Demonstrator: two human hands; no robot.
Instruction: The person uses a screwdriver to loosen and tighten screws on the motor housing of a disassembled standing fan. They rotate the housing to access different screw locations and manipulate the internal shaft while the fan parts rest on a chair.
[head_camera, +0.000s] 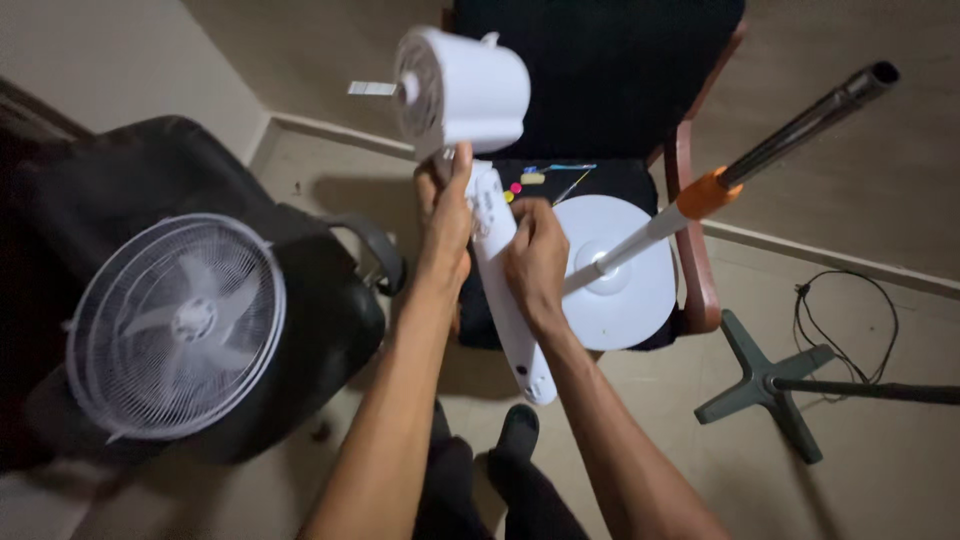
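1. Fan cage (176, 325), white wire grille with the blades inside: laid flat on a black bag (310, 300) at my far left, well apart from my hands. My guess is the soft bag keeps the grille from rolling or scuffing on the floor

2. My left hand (446, 222): clenched around the neck just under the white motor housing (462, 88), thumb up along the side. I judge this grip carries the weight of the top-heavy head, which is lifted above the chair with its bare shaft pointing left

3. Control column (505, 285), long white body with coloured buttons near its upper end: it runs down from the motor housing toward my feet, tilted, its lower end free in the air

4. My right hand (536, 258): fingers wrapped on the control column at mid-length, beside the buttons, seemingly to steady it against twisting

5. Round white base (625, 290) with its pole (700, 195), orange collar and dark upper tube: resting on the seat of the black chair (700, 260), pole leaning out to the right

6. Grey cross-shaped stand (765, 385) and a loose black cable (850, 320): on the floor at right, untouched
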